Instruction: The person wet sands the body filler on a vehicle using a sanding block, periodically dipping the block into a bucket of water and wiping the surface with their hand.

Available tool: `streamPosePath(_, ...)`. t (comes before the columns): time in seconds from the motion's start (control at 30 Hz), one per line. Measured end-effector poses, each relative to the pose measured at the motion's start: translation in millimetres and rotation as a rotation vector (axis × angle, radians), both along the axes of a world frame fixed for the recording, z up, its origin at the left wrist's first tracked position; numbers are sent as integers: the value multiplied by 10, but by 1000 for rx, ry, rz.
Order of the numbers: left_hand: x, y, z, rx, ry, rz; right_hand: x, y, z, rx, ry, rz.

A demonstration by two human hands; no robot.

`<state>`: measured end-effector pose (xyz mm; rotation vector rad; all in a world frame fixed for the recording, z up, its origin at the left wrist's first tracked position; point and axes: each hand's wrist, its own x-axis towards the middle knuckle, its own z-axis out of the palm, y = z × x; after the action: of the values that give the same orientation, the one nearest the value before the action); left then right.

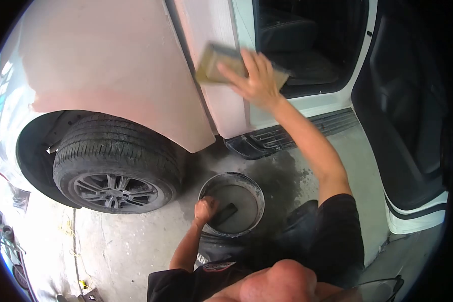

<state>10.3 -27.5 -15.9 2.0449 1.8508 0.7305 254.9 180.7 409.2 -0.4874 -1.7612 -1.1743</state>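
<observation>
My right hand point(259, 78) is wrapped over a long sanding block point(211, 68), blurred by motion. The block lies across the pinkish-white pillar panel point(229, 108) between the front fender and the open doorway. Lower down, my left hand point(206, 208) is closed at the left rim of a round bucket point(260, 194). Cloudy grey water point(241, 201) fills part of the bucket. A dark rectangular block point(225, 215) shows inside the bucket, right beside my left fingers, which are partly hidden.
A sanded pinkish fender point(110, 55) arches over the front tyre point(116, 136) on the left. Below the doorway runs a black side step point(307, 123). The opened door point(412, 110) stands at the right. Wet patches mark the concrete floor point(131, 246) around the bucket.
</observation>
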Motion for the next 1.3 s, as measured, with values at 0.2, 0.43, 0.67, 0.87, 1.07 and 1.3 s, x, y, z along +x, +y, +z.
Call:
streamPosePath(0.2, 10, 14, 34, 28, -5, -21, -276, -9, 1421, -240, 10, 17)
streamPosePath(0.43, 16, 1, 22, 21, -5, 2, -176, -32, 383, -69, 104, -37)
streamPosePath(0.67, -16, 33, -176, 18, -15, -7, -278, -161, 1873, -146, 299, -95)
streamPosePath(0.87, 43, -26, 115, -10, -14, -12, -316, -80, 1637, -3, 305, -125)
streamPosePath(1.07, -11, -32, 99, -35, 7, -11, -272, -76, 1229, -88, 264, -52)
streamPosePath(1.3, 6, -16, 20, -8, -6, -40, -331, -17, 2035, -209, 254, 35)
